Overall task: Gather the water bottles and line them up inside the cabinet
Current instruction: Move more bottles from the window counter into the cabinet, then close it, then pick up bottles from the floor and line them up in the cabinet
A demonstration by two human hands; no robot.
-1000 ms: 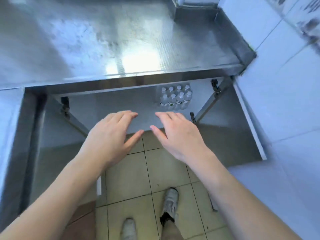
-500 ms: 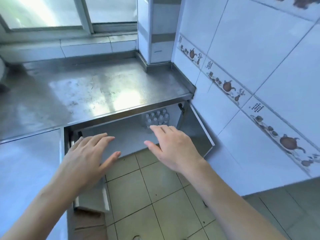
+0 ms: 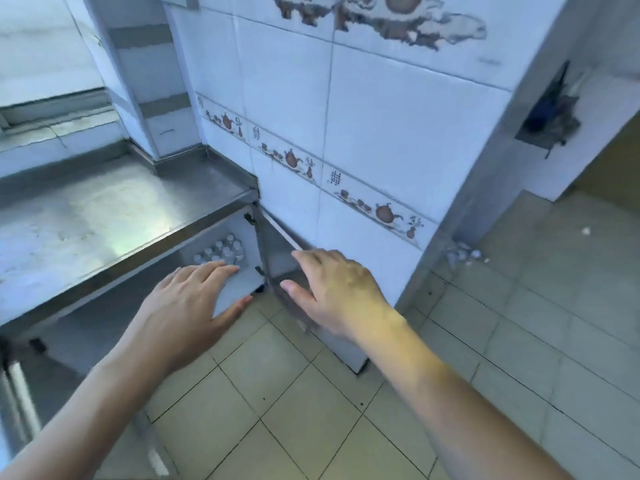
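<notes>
Several clear water bottles with white caps stand grouped in rows at the back right corner of the open cabinet under the steel counter. My left hand hovers flat in front of the cabinet opening, fingers apart, holding nothing. My right hand is spread in front of the open right cabinet door, also holding nothing. Whether it touches the door I cannot tell. Both hands are well short of the bottles.
A steel countertop runs above the cabinet. A white tiled wall with a teapot border stands to the right. Beige floor tiles lie below. A doorway opens at the far right. Another cabinet door edge is at the left.
The view has swung up and to the right, from the cabinet interior to the tiled wall and doorway. Both hands stay spread and empty; the right hand now sits by the right door.
</notes>
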